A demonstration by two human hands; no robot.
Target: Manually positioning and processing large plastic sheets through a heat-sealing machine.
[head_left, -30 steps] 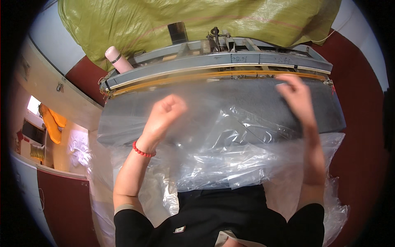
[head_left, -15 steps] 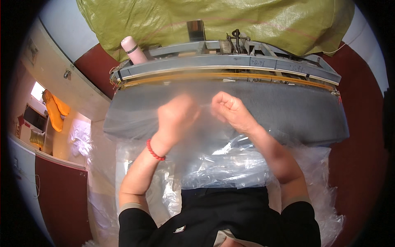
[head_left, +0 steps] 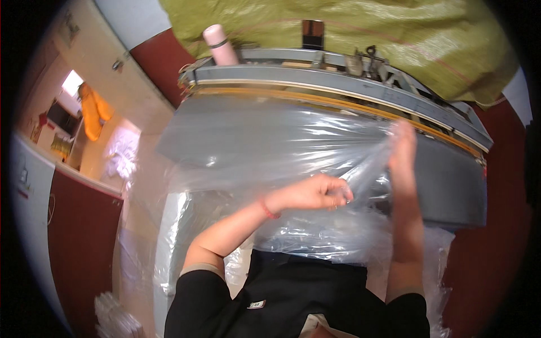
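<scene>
A clear plastic film [head_left: 315, 135] is spread over the dark grey table surface [head_left: 451, 186], and its creases run together toward my right hand [head_left: 402, 147]. That hand, somewhat blurred, is closed on the film close to the machine's orange strips. Nearer to my body, my left hand [head_left: 320, 192] has its fingers curled around a gathered part of the same film. More clear film [head_left: 304, 234] lies in shiny folds across my lap, below the left hand.
Behind the table runs a long machine with a grey metal bar [head_left: 338, 80] and orange strips [head_left: 293, 94]. A pink flask [head_left: 221, 45] stands at its left end. A yellow-green woven sheet [head_left: 394, 34] hangs behind. To the left is a door [head_left: 121, 53]; bundled film [head_left: 115, 315] lies lower left.
My right hand has moved right and outward, drawing the film into taut creases. The left hand has come lower and to the right. The whole view has turned, tilting the machine.
</scene>
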